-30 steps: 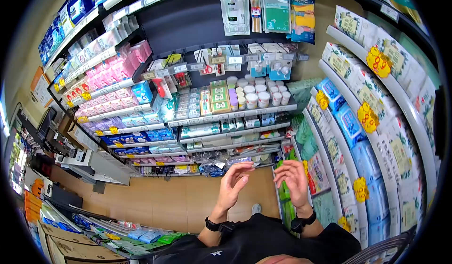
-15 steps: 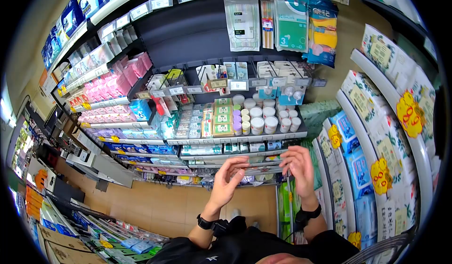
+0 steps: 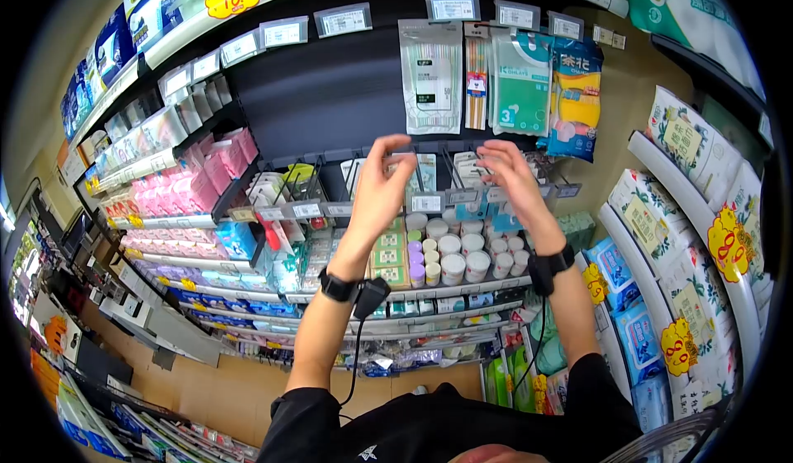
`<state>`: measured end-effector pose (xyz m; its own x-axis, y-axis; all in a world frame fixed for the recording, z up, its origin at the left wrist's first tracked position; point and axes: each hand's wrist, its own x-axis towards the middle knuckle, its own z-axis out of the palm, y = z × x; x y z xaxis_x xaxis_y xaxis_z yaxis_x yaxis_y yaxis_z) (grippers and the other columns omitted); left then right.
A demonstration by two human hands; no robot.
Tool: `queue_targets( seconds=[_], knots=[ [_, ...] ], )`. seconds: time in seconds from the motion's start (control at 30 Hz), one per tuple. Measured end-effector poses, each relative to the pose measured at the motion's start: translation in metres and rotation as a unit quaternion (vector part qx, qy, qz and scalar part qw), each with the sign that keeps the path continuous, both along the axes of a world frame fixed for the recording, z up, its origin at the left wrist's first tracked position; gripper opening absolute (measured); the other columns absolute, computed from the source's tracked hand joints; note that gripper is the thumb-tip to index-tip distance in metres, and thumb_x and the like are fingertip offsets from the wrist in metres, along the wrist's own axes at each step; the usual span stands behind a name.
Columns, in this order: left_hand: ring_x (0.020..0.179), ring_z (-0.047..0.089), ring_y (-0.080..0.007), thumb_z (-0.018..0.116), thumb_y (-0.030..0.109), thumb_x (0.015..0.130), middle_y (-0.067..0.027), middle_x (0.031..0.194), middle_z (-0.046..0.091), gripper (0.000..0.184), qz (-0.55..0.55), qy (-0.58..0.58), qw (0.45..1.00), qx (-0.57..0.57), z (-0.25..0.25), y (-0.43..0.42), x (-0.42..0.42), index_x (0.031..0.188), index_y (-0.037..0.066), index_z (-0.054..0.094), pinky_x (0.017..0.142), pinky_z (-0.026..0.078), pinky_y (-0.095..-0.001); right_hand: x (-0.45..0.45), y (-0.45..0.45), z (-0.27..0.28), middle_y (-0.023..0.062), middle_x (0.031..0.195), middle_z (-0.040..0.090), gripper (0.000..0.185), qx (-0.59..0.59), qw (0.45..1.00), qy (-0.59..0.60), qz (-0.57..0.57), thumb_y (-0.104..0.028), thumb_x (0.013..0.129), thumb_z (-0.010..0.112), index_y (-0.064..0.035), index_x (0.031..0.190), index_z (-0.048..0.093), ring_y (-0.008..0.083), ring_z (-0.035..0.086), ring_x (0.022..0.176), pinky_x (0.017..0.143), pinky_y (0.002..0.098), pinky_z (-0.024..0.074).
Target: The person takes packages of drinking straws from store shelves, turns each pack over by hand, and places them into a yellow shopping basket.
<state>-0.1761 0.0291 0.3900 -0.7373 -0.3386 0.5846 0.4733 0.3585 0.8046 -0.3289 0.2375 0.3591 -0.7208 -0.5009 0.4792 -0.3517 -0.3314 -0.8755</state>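
Hovering before the far rack, the left hand and the right hand are held up side by side, with a gap left between them. The fingers of both are loosely curled and released, and the left thumb is kept apart from the fingertips. Just above, at the upper middle of the scene, four packets are hung: a straw packet, a slim striped pack, a green packet and a blue and yellow packet. Whether the straw packet is touched cannot be told.

To the left of these, a broad dark back panel is exposed, bounded above by a shelf edge hung with price labels. Low on the left, brown tiled floor is seen.

Around the hands, the way is crowded by projecting metal hooks and small hung cards, which are partly covered by the hands. Below, white tubs are lined up behind a shelf lip, with green boxes set at their left. Pink packs are stacked on the left. On the right, the space is closed in by a side rack of white printed packs and blue packs. From each wrist strap a black cable is hung.
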Motion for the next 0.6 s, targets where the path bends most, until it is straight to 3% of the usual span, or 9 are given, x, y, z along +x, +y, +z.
queue_targets(
  seconds=[0.03, 0.1, 0.2, 0.33, 0.4, 0.6],
  knots=[
    [0.106, 0.064, -0.0178, 0.063, 0.016, 0.093, -0.0165, 0.122, 0.064, 0.037, -0.003, 0.005, 1.000, -0.003, 0.010, -0.008, -0.017, 0.127, 0.001, 0.056, 0.089, 0.050, -0.0300, -0.012, -0.008, 0.011, 0.0114, 0.133, 0.057, 0.038, 0.013, 1.000, -0.023, 0.006, -0.020, 0.098, 0.058, -0.0059, 0.133, 0.049, 0.0200, 0.058, 0.117, 0.096, 0.0343, 0.0473],
    [0.112, 0.064, -0.0270, 0.065, 0.021, 0.090, -0.0217, 0.126, 0.061, 0.047, 0.057, 0.029, 0.996, -0.061, 0.019, -0.025, -0.058, 0.129, -0.002, 0.054, 0.093, 0.050, -0.0364, -0.043, -0.028, 0.022, 0.0127, 0.134, 0.056, 0.042, 0.021, 1.000, -0.010, -0.013, -0.021, 0.096, 0.059, -0.0041, 0.133, 0.048, 0.0201, 0.058, 0.116, 0.094, 0.0338, 0.0477],
    [0.120, 0.060, -0.0338, 0.064, 0.026, 0.088, -0.0255, 0.130, 0.058, 0.057, 0.090, -0.002, 0.993, -0.076, 0.028, -0.051, -0.113, 0.132, -0.007, 0.050, 0.098, 0.049, -0.0405, -0.085, -0.057, 0.029, 0.0160, 0.136, 0.054, 0.051, 0.057, 0.996, 0.029, -0.055, -0.023, 0.093, 0.063, -0.0008, 0.135, 0.045, 0.0222, 0.057, 0.116, 0.094, 0.0336, 0.0478],
    [0.125, 0.056, -0.0362, 0.064, 0.029, 0.088, -0.0274, 0.134, 0.056, 0.064, 0.143, -0.049, 0.983, -0.106, 0.043, -0.070, -0.153, 0.136, -0.010, 0.046, 0.103, 0.046, -0.0414, -0.122, -0.086, 0.040, 0.0225, 0.140, 0.050, 0.067, 0.106, 0.984, 0.078, -0.118, -0.026, 0.088, 0.068, 0.0042, 0.140, 0.038, 0.0290, 0.054, 0.124, 0.100, 0.0352, 0.0454],
    [0.129, 0.054, -0.0358, 0.063, 0.031, 0.089, -0.0272, 0.138, 0.054, 0.069, 0.184, -0.084, 0.971, -0.127, 0.043, -0.081, -0.174, 0.142, -0.006, 0.042, 0.105, 0.044, -0.0398, -0.146, -0.098, 0.041, 0.0198, 0.144, 0.047, 0.071, 0.133, 0.976, 0.107, -0.134, -0.027, 0.090, 0.066, 0.0016, 0.146, 0.034, 0.0261, 0.051, 0.126, 0.102, 0.0363, 0.0433],
    [0.127, 0.055, -0.0342, 0.063, 0.027, 0.089, -0.0267, 0.140, 0.053, 0.069, 0.152, -0.072, 0.980, -0.109, 0.039, -0.099, -0.216, 0.144, -0.008, 0.039, 0.105, 0.044, -0.0383, -0.158, -0.120, 0.049, 0.0233, 0.148, 0.043, 0.079, 0.111, 0.980, 0.074, -0.149, -0.024, 0.088, 0.068, 0.0061, 0.149, 0.027, 0.0303, 0.046, 0.135, 0.109, 0.0364, 0.0383]
  ],
)
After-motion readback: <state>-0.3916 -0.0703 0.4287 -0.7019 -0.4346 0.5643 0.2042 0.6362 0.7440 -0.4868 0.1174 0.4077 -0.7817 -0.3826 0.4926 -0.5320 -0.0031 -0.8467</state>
